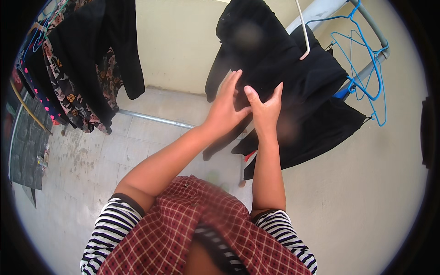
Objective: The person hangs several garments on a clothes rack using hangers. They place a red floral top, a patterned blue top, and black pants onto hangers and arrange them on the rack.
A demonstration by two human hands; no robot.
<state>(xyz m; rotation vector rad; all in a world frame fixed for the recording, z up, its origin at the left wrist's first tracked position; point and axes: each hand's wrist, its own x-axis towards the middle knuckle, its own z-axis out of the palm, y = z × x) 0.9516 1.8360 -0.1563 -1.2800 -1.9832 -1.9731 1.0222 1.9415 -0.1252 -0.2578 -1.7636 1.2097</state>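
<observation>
Both hands are raised near each other in front of dark hanging clothes. My left hand point(227, 99) has its fingers apart and nothing in it; its thumb points toward the other hand. Beside it my right hand point(266, 105) also holds nothing, with thumb and fingers spread. The thumbs look close together, but whether they touch is unclear. Behind the hands hangs a black garment point(282, 62), and lower right of it another black garment point(316, 127) hangs by a loop at its corner. A white hook-shaped plastic piece point(305, 41) lies over the upper black cloth.
Blue hangers point(373, 58) hang from a grey rail point(373, 24) at the upper right, against a cream wall point(361, 192). At the left, black and floral clothes point(68, 86) hang on hangers. A metal bar point(154, 118) runs low above the tiled floor point(99, 158).
</observation>
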